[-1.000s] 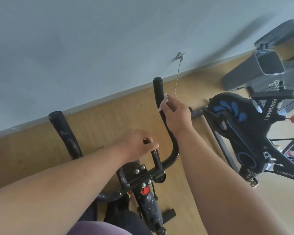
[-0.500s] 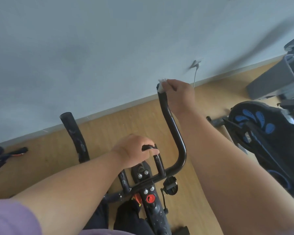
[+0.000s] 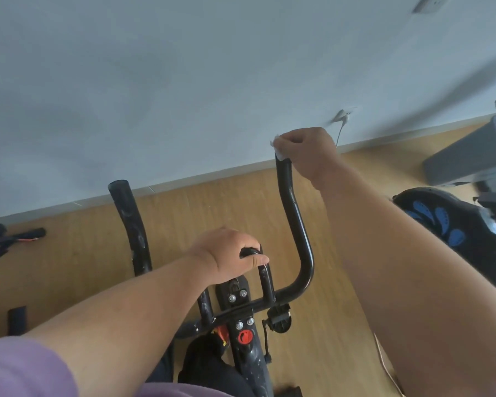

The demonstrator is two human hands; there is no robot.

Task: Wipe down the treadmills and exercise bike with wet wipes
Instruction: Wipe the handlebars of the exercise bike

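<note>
The right hand (image 3: 307, 150) forms a closed grip, fingers curled, pinching a white wet wipe (image 3: 277, 149) against the top end of the right handlebar (image 3: 294, 213). The left hand (image 3: 226, 255) forms a closed grip around the short inner bar (image 3: 265, 277) of the exercise bike (image 3: 246, 336). The left handlebar (image 3: 132, 224) stands untouched. The bike stands on the wooden floor (image 3: 212, 207) near the wall (image 3: 184, 81). A second bike (image 3: 453, 224) stands to the right.

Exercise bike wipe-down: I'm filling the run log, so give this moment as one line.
right hand: pinches wet wipe on right handlebar tip | left hand: grips centre handle
</note>
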